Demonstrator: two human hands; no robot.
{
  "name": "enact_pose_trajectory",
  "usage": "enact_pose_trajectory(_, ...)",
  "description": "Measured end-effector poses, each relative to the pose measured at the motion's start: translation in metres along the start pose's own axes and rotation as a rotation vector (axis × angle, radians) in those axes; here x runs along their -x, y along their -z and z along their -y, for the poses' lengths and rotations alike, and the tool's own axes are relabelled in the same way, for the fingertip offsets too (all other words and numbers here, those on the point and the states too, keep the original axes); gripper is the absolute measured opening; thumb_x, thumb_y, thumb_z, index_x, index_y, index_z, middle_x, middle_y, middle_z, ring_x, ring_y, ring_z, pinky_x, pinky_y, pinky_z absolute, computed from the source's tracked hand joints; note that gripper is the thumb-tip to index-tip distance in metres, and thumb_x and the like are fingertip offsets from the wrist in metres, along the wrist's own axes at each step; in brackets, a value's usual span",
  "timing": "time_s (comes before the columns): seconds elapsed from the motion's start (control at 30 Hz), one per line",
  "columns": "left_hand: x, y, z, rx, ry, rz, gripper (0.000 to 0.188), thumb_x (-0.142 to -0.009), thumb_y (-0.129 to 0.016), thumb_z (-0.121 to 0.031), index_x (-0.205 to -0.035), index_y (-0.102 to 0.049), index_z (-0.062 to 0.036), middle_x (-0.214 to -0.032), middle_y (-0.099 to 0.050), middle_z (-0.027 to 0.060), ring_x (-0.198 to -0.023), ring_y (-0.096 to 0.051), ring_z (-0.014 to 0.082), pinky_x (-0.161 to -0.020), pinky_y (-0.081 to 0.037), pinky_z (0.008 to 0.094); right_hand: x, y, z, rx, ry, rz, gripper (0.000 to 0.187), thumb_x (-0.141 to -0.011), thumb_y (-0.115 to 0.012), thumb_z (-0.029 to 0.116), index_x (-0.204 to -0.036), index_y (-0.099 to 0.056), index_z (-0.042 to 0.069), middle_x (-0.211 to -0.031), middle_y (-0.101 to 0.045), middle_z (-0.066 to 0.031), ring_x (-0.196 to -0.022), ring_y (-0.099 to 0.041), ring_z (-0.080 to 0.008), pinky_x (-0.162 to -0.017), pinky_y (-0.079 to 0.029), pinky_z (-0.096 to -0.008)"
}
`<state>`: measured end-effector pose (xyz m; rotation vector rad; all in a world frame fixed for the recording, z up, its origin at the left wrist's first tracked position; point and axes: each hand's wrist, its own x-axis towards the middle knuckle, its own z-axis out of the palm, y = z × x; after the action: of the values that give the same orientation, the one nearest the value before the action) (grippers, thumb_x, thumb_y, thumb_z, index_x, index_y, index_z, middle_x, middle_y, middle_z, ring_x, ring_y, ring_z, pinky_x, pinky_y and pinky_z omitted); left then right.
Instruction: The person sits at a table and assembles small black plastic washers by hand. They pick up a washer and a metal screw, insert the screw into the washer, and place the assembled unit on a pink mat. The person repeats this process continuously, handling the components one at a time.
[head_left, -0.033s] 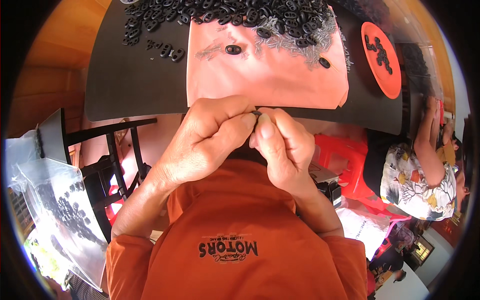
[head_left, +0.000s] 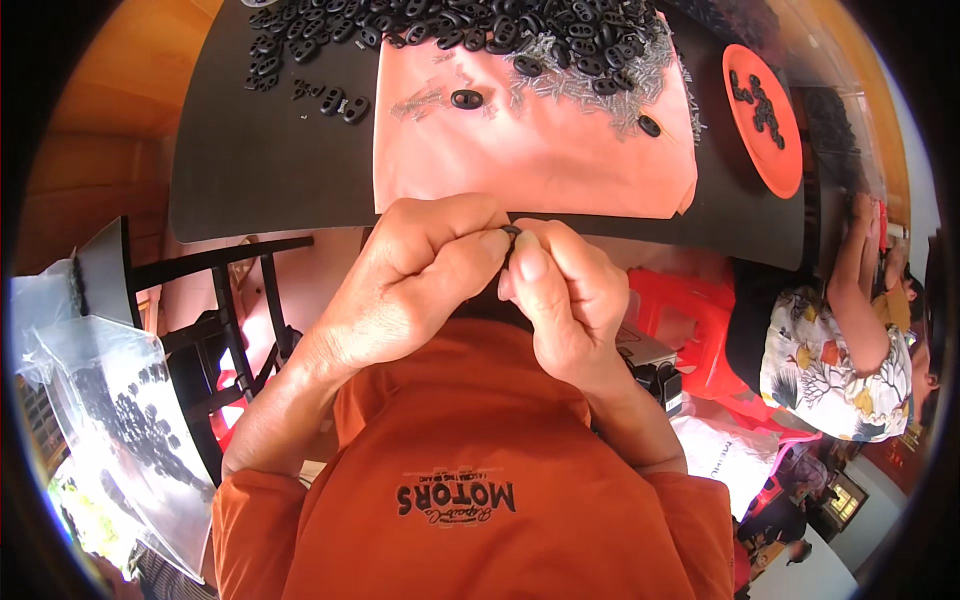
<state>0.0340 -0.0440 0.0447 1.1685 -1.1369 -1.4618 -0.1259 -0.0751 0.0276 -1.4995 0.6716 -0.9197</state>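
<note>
At the near edge of the counter [head_left: 280, 170], both hands meet in front of the orange shirt [head_left: 470, 400], by the pink sheet's [head_left: 540, 175] lower border. Left hand [head_left: 415, 275] and right hand [head_left: 570, 295]: fingers [head_left: 533, 264] almost closed, tips pinching one small black piece [head_left: 511, 231] between them. Only a sliver shows; can't tell its type, which way it's turned, or whether a second part is in there too. Two-sided tip grip looks like it's for control: part's tiny, so thumb and index work it from each side while the rest curl in out of the way. Held near the body, probably for a closer view and steadier wrists.

Stock sits up top: heap of black oval pieces [head_left: 490, 20] along the far side, silvery bits [head_left: 645, 80] spread at its right on the sheet. Pale sheet likely helps spot the small stuff. A lone two-hole oval [head_left: 467, 99] lies mid-sheet, apart from the heap, so easy to pick out.

Off to the right, an orange plate [head_left: 782, 172] carries a few small black parts [head_left: 765, 114], well apart from the heap, presumably so kinds don't mix.
</note>
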Motion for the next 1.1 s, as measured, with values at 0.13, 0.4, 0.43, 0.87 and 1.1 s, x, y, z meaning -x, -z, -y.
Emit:
enact_pose_trajectory(0.13, 0.002, -0.002, 0.0, 0.069, 0.054, -0.028, 0.02, -0.084, -0.047, -0.012, -0.076, -0.057, 0.0027, -0.06, -0.046, -0.0017, -0.054, -0.036, 0.0048, -0.048, -0.027, 0.0231, 0.002, -0.004, -0.001, -0.056, 0.029, 0.011, 0.017, -0.096, -0.049, 0.005, -0.083, -0.055, -0.005, -0.063, -0.053, -0.0038, -0.054, -0.045, -0.0067, -0.048, -0.037, -0.0231)
enact_pose_trajectory(0.4, 0.002, 0.0, 0.001, 0.221, 0.156, -0.028, 0.019, -0.08, -0.048, -0.008, -0.081, -0.061, 0.0061, -0.061, -0.047, -0.0007, -0.054, -0.037, 0.0051, -0.047, -0.029, 0.0225, 0.006, -0.011, -0.01, -0.191, 0.083, -0.032, 0.016, -0.094, -0.049, 0.003, -0.083, -0.056, -0.005, -0.062, -0.053, -0.0027, -0.051, -0.043, -0.0055, -0.046, -0.036, -0.0231)
enact_pose_trajectory(0.43, 0.003, 0.0, 0.003, 0.233, 0.149, -0.027, 0.019, -0.08, -0.049, -0.009, -0.081, -0.061, 0.006, -0.062, -0.048, -0.0005, -0.054, -0.038, 0.0052, -0.048, -0.029, 0.0225, 0.006, -0.01, -0.01, -0.167, 0.074, -0.028, 0.015, -0.094, -0.049, 0.003, -0.083, -0.056, -0.005, -0.062, -0.052, -0.0028, -0.051, -0.043, -0.0057, -0.046, -0.036, -0.0234)
enact_pose_trajectory(0.87, 0.003, 0.024, 0.006, 0.208, 0.182, 0.165, 0.025, -0.09, -0.055, -0.02, -0.079, -0.06, 0.0012, -0.066, -0.051, -0.0003, -0.06, -0.044, 0.0064, -0.053, -0.036, 0.0215, -0.004, 0.031, -0.001, 0.403, 0.268, 0.25, 0.047, -0.072, -0.08, 0.022, -0.106, -0.053, 0.003, -0.078, -0.049, -0.007, -0.058, -0.05, -0.0157, -0.046, -0.041, -0.028)
enact_pose_trajectory(1.1, 0.002, 0.029, 0.006, 0.244, 0.205, 0.201, 0.026, -0.092, -0.055, -0.022, -0.078, -0.061, -0.0011, -0.067, -0.051, -0.0019, -0.061, -0.046, 0.0053, -0.053, -0.035, 0.0201, -0.009, 0.021, 0.001, 0.433, 0.359, 0.28, 0.044, -0.073, -0.078, 0.013, -0.107, -0.053, 0.003, -0.079, -0.053, -0.0091, -0.06, -0.055, -0.0195, -0.048, -0.045, -0.0312)
